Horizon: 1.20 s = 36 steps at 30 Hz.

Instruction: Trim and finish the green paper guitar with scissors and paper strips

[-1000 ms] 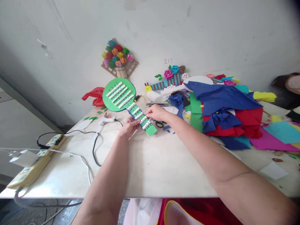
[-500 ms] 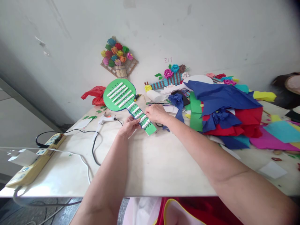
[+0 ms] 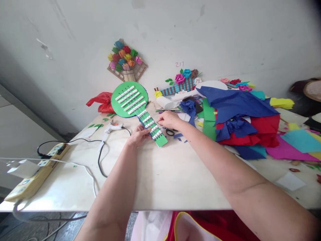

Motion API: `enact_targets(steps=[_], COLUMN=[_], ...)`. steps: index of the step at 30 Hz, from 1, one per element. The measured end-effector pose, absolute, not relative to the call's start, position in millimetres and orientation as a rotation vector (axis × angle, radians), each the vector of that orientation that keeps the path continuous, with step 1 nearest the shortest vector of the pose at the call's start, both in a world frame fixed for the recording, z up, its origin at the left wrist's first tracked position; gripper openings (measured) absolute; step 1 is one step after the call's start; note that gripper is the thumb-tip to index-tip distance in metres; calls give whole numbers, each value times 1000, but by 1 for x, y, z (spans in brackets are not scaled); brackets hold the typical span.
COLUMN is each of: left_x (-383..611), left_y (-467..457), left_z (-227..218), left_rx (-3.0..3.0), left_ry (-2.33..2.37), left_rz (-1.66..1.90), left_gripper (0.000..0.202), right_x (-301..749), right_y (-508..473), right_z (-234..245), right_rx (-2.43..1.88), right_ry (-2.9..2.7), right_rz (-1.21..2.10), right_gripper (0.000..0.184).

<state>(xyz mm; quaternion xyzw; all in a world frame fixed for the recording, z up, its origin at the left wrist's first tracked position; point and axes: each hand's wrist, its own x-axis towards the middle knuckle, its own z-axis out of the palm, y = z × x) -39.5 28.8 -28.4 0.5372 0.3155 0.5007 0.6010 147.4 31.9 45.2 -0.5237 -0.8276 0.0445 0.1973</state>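
Note:
A green craft guitar (image 3: 117, 109) is tilted above the table, its round body to the upper left and its neck pointing down to the right. White rolled strips lie across it, with thin strings running lengthwise. My left hand (image 3: 138, 135) grips the neck from the left, thumb on the front. To the right of the neck is my right hand (image 3: 168, 119), a little apart from it, with fingers pinched together; whatever is between them is too small to tell. Beneath that hand, dark scissors (image 3: 170, 132) lie on the table beside blue paper scraps (image 3: 178, 136).
A white glue gun (image 3: 113, 128) with a black cord lies left of the guitar. A yellow power strip (image 3: 37, 169) runs along the left edge. Coloured paper (image 3: 238, 103) is heaped at right. Flower crafts (image 3: 126, 60) lean against the wall, near a red bag (image 3: 104, 103).
My right hand has drawn back slightly to the right, away from the neck, uncovering more of the scissors. The guitar has shifted slightly in my left hand.

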Motion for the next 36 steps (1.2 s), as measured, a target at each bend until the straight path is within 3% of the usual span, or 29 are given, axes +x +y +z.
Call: enact_targets(steps=[10,26,36], left_x=[-40,-39,-42], left_y=[29,29,31], left_z=[-29,-28,-31], left_rx=[1265,1282,1279], left_ry=[742,750,740], left_rz=[1120,1094,1107], left_gripper=[35,38,37], right_x=[148,138,143], right_y=[30,17,20], right_z=[49,53,55], right_rx=[-1420,-1402,-1472], right_ry=[-2389,-2503,-2400], right_rz=[239,-187,-95], right_gripper=[21,27,29])
